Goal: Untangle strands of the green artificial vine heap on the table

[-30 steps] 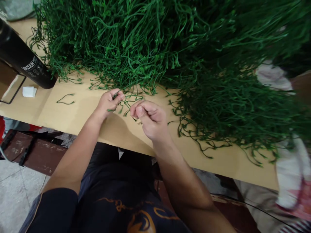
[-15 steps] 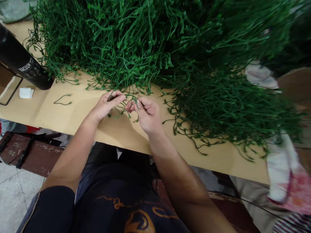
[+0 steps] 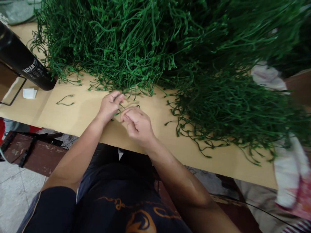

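Over the tan tabletop, close to its front edge, my left hand pinches a thin green plastic stem between thumb and fingers. My right hand is curled closed beside it, and the stem runs into its fingers; their tips are partly hidden. More green bits show under and between the hands. Just beyond them rises a large pile of green artificial stems with small forked tips. To the right of my hands lies a lower, combed-looking bundle of the same stems. One loose bent stem rests at left.
A black vacuum bottle stands at the left, with a small white paper piece near its base. Whitish-pink cloth hangs at the table's right end. A dark red bench sits below the table's front edge.
My right hand has drawn down and slightly left, its fingers curling in tighter. My left hand has shifted a little right. The whole view has slid slightly.
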The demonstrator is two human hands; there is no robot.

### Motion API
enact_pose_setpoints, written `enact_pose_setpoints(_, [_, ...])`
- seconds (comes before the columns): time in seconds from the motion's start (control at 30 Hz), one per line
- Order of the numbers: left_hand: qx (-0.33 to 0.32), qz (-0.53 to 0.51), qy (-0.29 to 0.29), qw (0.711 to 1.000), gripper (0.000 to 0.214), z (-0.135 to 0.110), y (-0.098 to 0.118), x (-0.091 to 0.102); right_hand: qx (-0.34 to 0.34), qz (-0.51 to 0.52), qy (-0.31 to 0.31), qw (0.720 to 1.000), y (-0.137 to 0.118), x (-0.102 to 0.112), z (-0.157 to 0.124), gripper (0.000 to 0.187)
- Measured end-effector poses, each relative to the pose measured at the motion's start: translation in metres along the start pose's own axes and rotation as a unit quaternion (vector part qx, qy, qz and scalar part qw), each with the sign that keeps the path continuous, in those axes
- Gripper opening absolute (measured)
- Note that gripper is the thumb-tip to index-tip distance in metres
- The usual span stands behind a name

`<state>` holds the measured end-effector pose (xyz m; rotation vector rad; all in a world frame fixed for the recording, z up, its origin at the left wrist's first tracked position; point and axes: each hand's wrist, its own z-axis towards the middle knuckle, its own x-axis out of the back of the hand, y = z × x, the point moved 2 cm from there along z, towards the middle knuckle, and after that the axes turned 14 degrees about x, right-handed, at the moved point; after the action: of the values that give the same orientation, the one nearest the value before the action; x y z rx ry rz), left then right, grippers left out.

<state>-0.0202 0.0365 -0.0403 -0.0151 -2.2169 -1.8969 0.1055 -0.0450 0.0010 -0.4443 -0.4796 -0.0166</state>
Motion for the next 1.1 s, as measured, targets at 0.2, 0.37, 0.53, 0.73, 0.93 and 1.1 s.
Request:
enact_pose_setpoints(0.2, [0.001,-0.041,0.055,0.998,0.032,0.006,0.003,0.010,0.112,0.006,-0.091,0.989,-0.041,0.028,0.015,0.019])
enact_pose_setpoints(0.37, [0.033,-0.105,-0.016,0.994,0.027,-0.006,0.004,0.010,-0.146,-0.318,-0.027,0.936,0.019,0.125,-0.002,0.020])
enact_pose_setpoints(0.53, [0.037,-0.120,-0.029,0.992,0.025,-0.003,0.007,0.007,-0.424,-0.442,-0.044,0.789,0.062,0.201,-0.039,0.010])
enact_pose_setpoints(0.73, [0.020,-0.121,-0.039,0.992,0.025,-0.005,0.009,0.009,-0.181,-0.384,0.003,0.906,0.068,0.117,-0.028,0.041])
enact_pose_setpoints(0.93, [0.017,-0.115,-0.047,0.992,0.029,-0.006,0.006,0.013,-0.135,-0.127,-0.083,0.979,0.066,0.002,0.006,0.019])
enact_pose_setpoints(1.1, [0.022,-0.122,-0.071,0.990,0.028,-0.006,0.006,0.010,-0.154,-0.063,-0.018,0.986,0.063,0.010,0.011,0.032])
